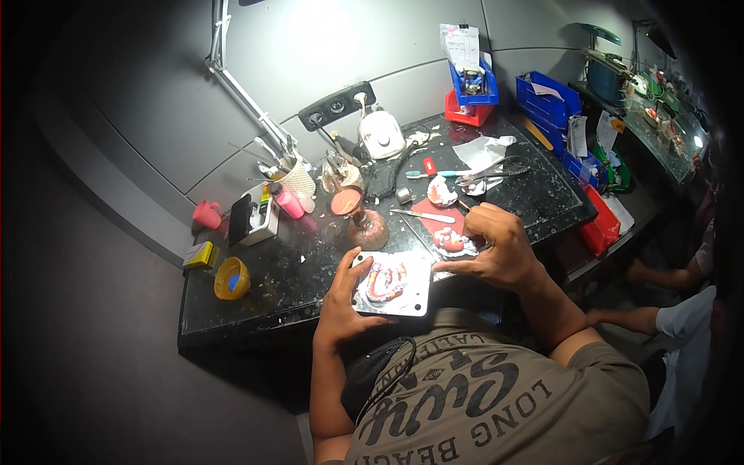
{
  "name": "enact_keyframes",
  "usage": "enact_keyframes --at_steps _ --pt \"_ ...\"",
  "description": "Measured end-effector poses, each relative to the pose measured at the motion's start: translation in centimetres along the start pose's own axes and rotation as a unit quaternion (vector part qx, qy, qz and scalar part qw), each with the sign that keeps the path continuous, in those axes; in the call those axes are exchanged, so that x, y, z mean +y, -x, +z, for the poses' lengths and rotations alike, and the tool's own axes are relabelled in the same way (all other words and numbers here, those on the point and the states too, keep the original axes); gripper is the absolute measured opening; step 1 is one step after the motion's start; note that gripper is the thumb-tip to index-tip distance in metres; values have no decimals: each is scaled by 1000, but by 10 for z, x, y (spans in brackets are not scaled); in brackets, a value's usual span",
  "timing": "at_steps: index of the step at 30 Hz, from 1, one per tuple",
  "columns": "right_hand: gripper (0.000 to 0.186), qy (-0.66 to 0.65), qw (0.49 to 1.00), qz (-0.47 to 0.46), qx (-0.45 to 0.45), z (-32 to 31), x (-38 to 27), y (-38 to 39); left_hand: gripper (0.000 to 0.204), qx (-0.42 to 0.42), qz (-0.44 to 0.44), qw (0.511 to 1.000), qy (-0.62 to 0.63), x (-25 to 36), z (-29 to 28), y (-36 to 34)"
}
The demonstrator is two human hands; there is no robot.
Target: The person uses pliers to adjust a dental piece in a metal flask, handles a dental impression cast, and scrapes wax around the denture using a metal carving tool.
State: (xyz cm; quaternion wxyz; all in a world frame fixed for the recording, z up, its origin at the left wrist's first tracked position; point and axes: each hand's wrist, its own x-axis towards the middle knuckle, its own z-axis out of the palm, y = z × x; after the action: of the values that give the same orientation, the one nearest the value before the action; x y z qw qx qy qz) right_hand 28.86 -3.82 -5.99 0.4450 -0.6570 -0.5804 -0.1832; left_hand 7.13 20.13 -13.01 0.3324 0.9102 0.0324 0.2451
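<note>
My left hand (341, 298) grips a silvery metal dental flask half (419, 284) by its left side, thumb below and fingers above. White plaster fills it, with a horseshoe-shaped reddish dental arch (378, 290) set in the plaster. My right hand (500, 244) has its fingers curled, and a thin brown-handled tool (463, 206) pokes out beside them; its other end is hidden. The right thumb reaches to the flask's right edge. Just beyond that thumb lies a plaster piece with red wax (449, 240) on the bench. A white dental model (441, 191) sits behind it.
A scalpel-like knife (422, 215) and a glass burner-like vessel (366, 229) stand or lie ahead on the black bench (287, 287). A yellow bowl (232, 279) and a pink bottle (287, 201) are left. Blue bins (549, 101) stand right. Another person's arm (632, 319) shows at right.
</note>
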Motion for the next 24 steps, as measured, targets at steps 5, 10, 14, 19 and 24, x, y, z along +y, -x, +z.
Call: enact_keyframes --at_steps 5,10,14,19,24 --pt "63 -13 1000 2 5 0 1 -1 112 -4 2 1000 -11 3 -1 -2" --pt "62 -76 996 40 -6 3 4 -1 113 -3 -3 1000 -18 2 -2 1" --pt "56 -99 993 65 -20 12 16 0 112 -6 2 1000 -23 -1 -2 3" --pt "39 -175 977 116 39 53 63 7 112 -11 -1 1000 -5 -3 1 -1" --pt "35 -163 977 79 109 62 74 5 113 -5 2 1000 -20 0 -1 0"
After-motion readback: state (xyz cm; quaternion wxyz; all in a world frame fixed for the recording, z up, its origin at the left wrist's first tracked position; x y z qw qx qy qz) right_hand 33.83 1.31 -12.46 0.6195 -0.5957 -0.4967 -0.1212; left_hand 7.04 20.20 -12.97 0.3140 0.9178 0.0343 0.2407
